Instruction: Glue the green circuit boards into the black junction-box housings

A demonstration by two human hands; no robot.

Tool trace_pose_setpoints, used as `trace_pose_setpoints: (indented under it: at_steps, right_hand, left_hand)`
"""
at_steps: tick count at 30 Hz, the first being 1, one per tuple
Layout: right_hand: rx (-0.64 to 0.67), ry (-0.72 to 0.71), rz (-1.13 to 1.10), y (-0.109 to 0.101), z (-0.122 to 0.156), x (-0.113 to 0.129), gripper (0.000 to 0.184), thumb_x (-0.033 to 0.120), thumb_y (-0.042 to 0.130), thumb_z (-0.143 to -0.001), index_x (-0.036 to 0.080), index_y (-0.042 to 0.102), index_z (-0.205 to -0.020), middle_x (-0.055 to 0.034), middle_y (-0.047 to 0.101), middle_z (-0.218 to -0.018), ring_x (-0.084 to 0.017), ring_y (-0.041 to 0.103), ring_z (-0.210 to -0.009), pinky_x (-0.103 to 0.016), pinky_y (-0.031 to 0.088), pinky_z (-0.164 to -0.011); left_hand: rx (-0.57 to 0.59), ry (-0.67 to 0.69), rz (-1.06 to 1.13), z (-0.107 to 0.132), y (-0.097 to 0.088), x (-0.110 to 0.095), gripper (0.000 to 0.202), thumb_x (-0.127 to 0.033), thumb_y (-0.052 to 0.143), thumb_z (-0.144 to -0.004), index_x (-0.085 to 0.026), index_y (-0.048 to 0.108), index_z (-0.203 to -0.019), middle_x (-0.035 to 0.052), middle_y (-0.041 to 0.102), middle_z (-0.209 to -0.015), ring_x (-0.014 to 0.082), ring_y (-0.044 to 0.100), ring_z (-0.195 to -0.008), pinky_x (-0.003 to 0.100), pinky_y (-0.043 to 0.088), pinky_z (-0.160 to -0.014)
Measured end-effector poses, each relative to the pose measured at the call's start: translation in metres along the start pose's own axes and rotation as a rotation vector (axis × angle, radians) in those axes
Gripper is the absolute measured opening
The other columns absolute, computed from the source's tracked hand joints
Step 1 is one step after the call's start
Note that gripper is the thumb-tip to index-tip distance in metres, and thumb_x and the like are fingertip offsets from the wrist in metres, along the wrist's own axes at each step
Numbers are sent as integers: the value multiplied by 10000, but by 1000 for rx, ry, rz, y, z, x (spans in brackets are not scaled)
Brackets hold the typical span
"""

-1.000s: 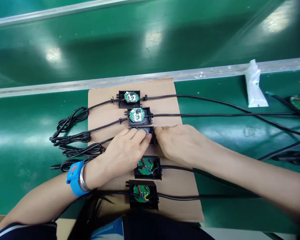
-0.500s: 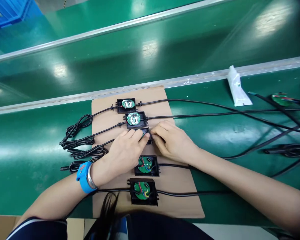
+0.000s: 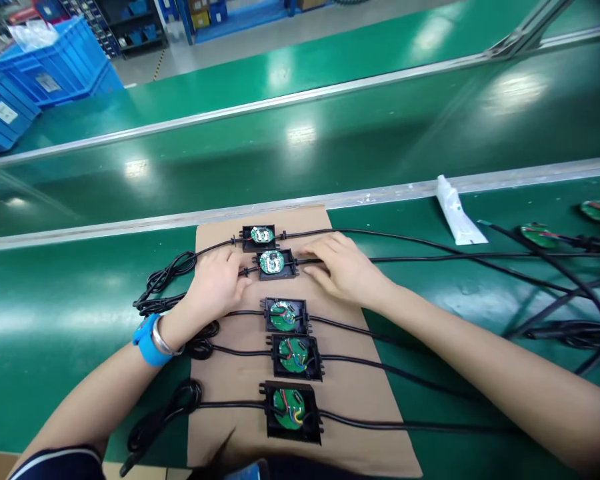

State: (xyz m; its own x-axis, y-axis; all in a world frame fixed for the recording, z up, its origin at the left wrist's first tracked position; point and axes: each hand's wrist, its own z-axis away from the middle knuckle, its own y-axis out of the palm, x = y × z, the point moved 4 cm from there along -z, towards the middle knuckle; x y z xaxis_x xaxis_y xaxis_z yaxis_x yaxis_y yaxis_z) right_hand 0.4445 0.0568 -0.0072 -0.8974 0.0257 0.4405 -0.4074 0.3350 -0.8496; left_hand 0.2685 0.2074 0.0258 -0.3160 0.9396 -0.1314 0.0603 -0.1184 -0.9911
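My left hand (image 3: 217,283) is at the left end of the second black plastic housing (image 3: 276,273) from the back, thumb and fingers apart around its cable and the cable grommet (image 3: 251,270). At the other end, my right hand (image 3: 343,270) has its fingers curved and apart over the right cable (image 3: 304,261); firm contact cannot be made out. A round green circuit board (image 3: 271,262) lies tilted in this housing. Just in front sits the third housing (image 3: 300,327), its board (image 3: 283,316) inside with red and blue wires.
More open housings, one behind (image 3: 250,245) and two nearer me (image 3: 310,373), lie on a cardboard sheet (image 3: 240,440). Coiled cables (image 3: 173,270) are at left. A white tube (image 3: 457,217), loose boards (image 3: 537,235) and cables are at right. Blue bins (image 3: 65,63) stand at back left.
Both hands have left the third housing and moved back to the second, the left hand also shifting left. The third housing is now uncovered. The view has tilted up.
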Motion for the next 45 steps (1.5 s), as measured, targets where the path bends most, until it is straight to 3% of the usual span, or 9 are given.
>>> trace_pose_setpoints:
  at_steps: [3,7,12,17,22,28,32,39,45]
  right_hand:
    - [-6,20,-28,8,-4,-8,186,208,448,-971,146,614,-1029,-123,713,-1005,-240,630,-948,-411,519,-867]
    - [-52,-39,-23,-13,6,11,280,168,378,-986,136,589,-1167,-130,723,-1091,-214,681,-985,-365,556,-845]
    - [169,-64,46,-32,3,39,453,113,367,-920,133,546,-1335,-142,712,-1182,-245,699,-1024,-377,579,-840]
    - [300,-81,169,-27,-6,48,392,116,367,-894,104,651,-1164,-144,737,-954,-225,693,-727,-337,526,-630]
    - [403,-55,143,-19,-15,49,355,113,357,-906,98,656,-1095,-112,713,-845,-196,652,-676,-315,426,-616]
    - [522,20,140,-13,-35,47,332,183,351,-921,133,671,-993,-115,726,-836,-209,654,-682,-322,345,-592]
    - [567,56,185,-8,-40,46,370,253,349,-939,153,692,-1034,-112,729,-786,-211,643,-627,-312,311,-555]
    - [649,66,252,3,-39,55,292,208,380,-931,120,655,-976,-130,732,-792,-231,667,-636,-318,293,-533]
    - [655,77,287,-5,-46,49,329,261,376,-934,169,691,-947,-109,742,-834,-238,676,-701,-315,342,-572]
  left_hand:
    - [37,-38,38,-3,7,13,110,-216,624,-901,-134,617,-974,94,685,-950,239,657,-906,376,534,-818]
    - [-57,-67,231,7,-7,11,119,-239,504,-982,-175,599,-1009,33,701,-882,172,647,-750,288,504,-669]
    - [-167,-11,293,-4,-23,-2,159,-304,513,-989,-180,608,-962,22,696,-828,149,623,-719,267,475,-647]
    - [-105,-2,201,-24,-6,-10,134,-295,570,-969,-176,628,-945,24,714,-805,161,642,-694,267,455,-605]
    - [-144,36,109,-28,0,-14,162,-321,573,-973,-180,653,-968,32,730,-811,168,669,-706,257,447,-572]
    - [-74,4,79,-30,3,-10,143,-309,595,-962,-187,663,-991,35,741,-827,193,680,-703,274,444,-554]
    - [-42,-29,120,-30,6,-6,112,-280,609,-952,-193,662,-999,27,749,-860,198,693,-743,282,471,-594]
    - [-57,9,178,-26,8,-4,141,-284,691,-894,-192,675,-999,33,757,-893,198,698,-783,304,523,-663]
    - [-66,26,141,-23,9,-6,127,-271,669,-907,-192,677,-1006,45,753,-955,210,696,-821,327,532,-702]
